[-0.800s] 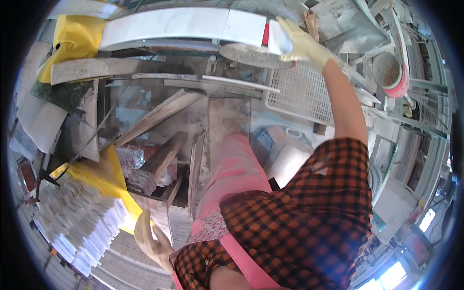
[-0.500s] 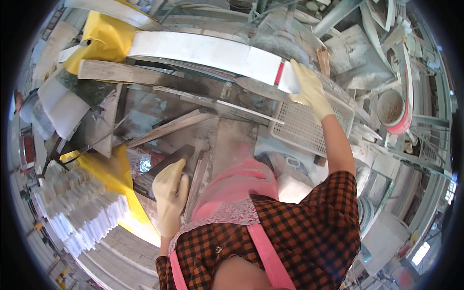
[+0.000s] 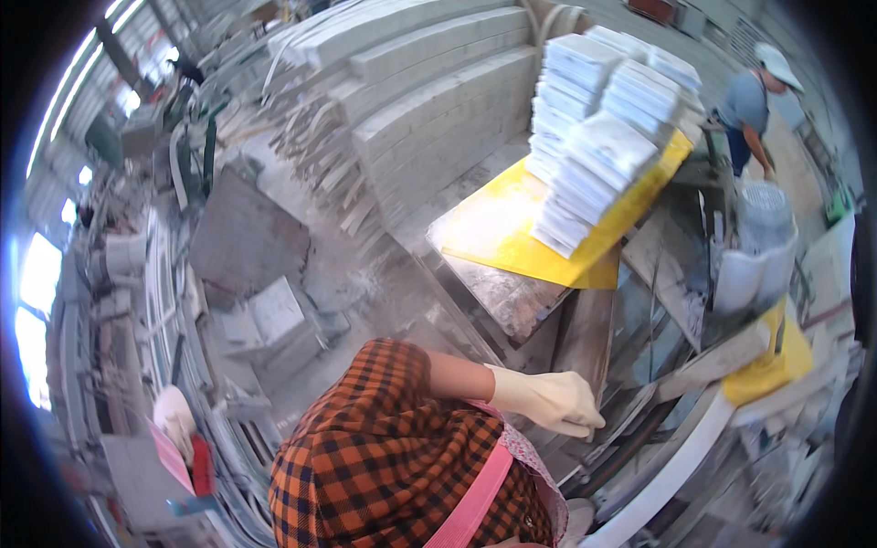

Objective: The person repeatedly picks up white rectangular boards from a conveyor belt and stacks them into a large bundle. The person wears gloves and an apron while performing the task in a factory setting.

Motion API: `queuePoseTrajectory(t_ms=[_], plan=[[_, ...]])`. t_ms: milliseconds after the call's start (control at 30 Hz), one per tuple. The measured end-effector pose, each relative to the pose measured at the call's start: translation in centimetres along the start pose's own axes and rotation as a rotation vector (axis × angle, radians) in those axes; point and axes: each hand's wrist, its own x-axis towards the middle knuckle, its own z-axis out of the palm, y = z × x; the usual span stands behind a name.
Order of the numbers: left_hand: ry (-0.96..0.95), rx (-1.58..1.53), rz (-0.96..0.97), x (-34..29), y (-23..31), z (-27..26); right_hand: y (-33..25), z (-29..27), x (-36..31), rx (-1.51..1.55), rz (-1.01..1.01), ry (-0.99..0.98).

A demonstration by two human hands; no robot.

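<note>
My left hand (image 3: 551,403), in a cream rubber glove, reaches right across the front of my body. Its fingers are curled together, and nothing shows in them. Below and beyond it runs a long white curved strip (image 3: 671,477), apart from the hand. A yellow sheet (image 3: 770,358) is draped over the strip's far end, beside a worn wooden board (image 3: 713,363). My right hand is not in view; a small pale shape at the lower edge is too cut off to make out.
White stacked slabs (image 3: 598,160) stand on a yellow sheet (image 3: 498,233) over a low table. Behind rise piles of long pale curved pieces (image 3: 438,110). A person (image 3: 744,114) in a white cap stands at the far right near white tubs (image 3: 754,274). A brown board (image 3: 247,233) lies left.
The view has swung left, bringing the slab stack to the upper middle. My right hand, earlier on the white strip's end, has left view. My left hand's fingers have curled closed.
</note>
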Motion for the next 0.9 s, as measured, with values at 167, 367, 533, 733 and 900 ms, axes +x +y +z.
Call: queuePoseTrajectory(t_ms=[167,367,533,733,900], plan=[[0.084,-0.122,-0.039,-1.4,-1.1,-0.7,-4.2,-0.1,0.6,0.095,-0.005,-0.006],[-0.056,-0.257,-0.078,-3.3,-4.7,-2.5,-10.2,-1.5,-0.7,0.352,-0.007,-0.042],[-0.269,-0.562,-0.407,-4.1,-7.2,-3.1,-15.5,-3.8,-2.7,0.772,-0.05,-0.173],[-0.288,-0.917,-0.753,-7.5,-9.4,-9.2,-36.4,-1.0,1.8,0.721,-0.428,-0.287],[0.213,-0.421,-0.933,-12.9,-12.4,-17.3,-51.5,0.4,3.6,0.585,-0.658,-0.274]])
